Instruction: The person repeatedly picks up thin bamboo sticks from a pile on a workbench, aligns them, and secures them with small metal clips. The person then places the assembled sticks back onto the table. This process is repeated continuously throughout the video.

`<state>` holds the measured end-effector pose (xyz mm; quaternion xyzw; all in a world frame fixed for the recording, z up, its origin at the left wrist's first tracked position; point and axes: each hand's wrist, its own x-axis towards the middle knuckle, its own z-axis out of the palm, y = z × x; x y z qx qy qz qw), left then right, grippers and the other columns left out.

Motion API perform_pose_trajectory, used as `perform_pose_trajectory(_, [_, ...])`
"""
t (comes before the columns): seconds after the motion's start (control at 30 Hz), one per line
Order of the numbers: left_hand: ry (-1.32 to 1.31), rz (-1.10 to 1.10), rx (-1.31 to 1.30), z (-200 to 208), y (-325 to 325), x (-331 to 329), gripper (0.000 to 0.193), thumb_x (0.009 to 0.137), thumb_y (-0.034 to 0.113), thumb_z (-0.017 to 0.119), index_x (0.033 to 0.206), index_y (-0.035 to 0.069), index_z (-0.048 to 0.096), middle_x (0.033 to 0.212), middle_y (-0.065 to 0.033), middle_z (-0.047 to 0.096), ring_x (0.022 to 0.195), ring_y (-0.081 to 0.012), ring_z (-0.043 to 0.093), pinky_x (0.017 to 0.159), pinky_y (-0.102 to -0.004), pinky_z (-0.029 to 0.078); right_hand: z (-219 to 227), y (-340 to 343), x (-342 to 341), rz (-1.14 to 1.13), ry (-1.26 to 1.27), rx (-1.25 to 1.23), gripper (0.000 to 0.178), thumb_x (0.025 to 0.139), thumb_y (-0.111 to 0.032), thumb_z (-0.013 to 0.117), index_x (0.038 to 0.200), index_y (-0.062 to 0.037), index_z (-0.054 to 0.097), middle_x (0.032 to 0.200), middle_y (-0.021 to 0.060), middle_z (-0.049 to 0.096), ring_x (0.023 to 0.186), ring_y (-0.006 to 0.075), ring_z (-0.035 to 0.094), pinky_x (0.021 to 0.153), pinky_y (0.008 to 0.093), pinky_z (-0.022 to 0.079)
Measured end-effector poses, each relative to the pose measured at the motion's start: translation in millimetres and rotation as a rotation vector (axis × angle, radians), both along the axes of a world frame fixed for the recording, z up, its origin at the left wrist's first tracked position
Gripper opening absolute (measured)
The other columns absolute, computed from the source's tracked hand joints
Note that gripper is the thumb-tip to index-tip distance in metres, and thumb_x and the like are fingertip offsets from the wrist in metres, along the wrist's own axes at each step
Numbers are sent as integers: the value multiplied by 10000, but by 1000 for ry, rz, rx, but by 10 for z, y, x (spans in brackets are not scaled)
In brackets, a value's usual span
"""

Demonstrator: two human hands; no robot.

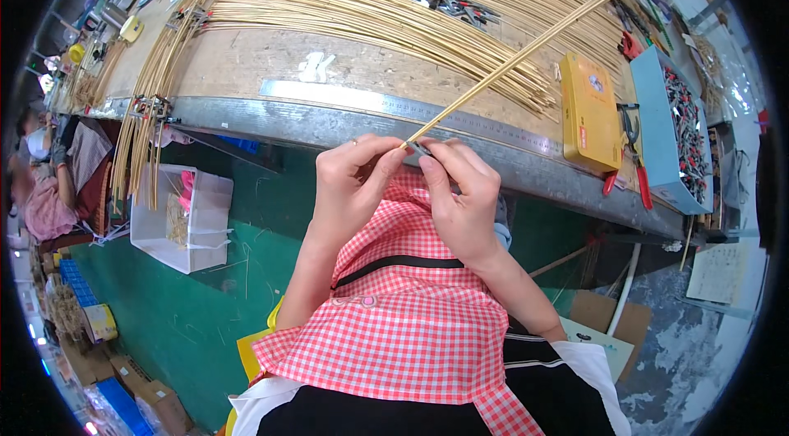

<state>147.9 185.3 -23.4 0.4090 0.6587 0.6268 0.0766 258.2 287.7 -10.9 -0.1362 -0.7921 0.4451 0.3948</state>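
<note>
Long, thin bamboo strips (509, 66) run as a narrow bundle from my fingers up toward the far right. My left hand (355, 179) pinches their near end between thumb and fingers, just in front of the bench edge. Close against it, my right hand (465, 196) is also closed in a pinch, holding a small dark metal piece (422, 149) at the bundle's end. My fingers cover most of that piece, so its kind is unclear. Behind my hands, a steel ruler (329, 94) lies along the front of the workbench (238, 66).
Many bamboo strips (353, 13) lie across the bench, with a pile of clips (452, 4) on them. To the right are a yellow tin (588, 111), red-handled pliers (634, 148) and a blue box (657, 132) of clips. Clipped strips (148, 124) overhang the left edge above a white bin (205, 218).
</note>
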Motion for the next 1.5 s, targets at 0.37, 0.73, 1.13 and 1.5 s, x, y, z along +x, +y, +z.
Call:
perform_pose_trajectory(0.37, [-79,-41,36,44,-51,19,106,808,-10,666,905,-30,702,663,-72,634,558,-93,542,486,-229,382,-19,-11,23,36,66,-49,153,814,27,640,963,55,653,826,156,642,685,238,631,616,295,486])
perform_pose_trajectory(0.73, [-157,-74,47,16,-53,9,97,828,-4,653,906,-49,690,634,-47,597,553,-77,524,477,-224,373,-22,17,23,69,64,50,184,819,1,649,996,51,645,849,157,642,698,232,632,619,286,487])
perform_pose_trajectory(1.13, [-465,-494,-196,-78,-230,-363,155,901,64,593,892,-57,690,667,-46,614,545,-40,511,447,-172,346,70,511,139,310,345,-757,193,895,-65,624,1041,56,657,807,65,636,611,76,543,528,207,475])
perform_pose_trajectory(1.5, [365,-55,-164,463,-280,-154,294,734,-8,707,1027,12,694,929,-129,694,849,-213,680,728,-281,525,-144,-75,-5,381,88,-481,155,845,-7,641,990,33,680,848,100,680,709,144,633,611,261,521])
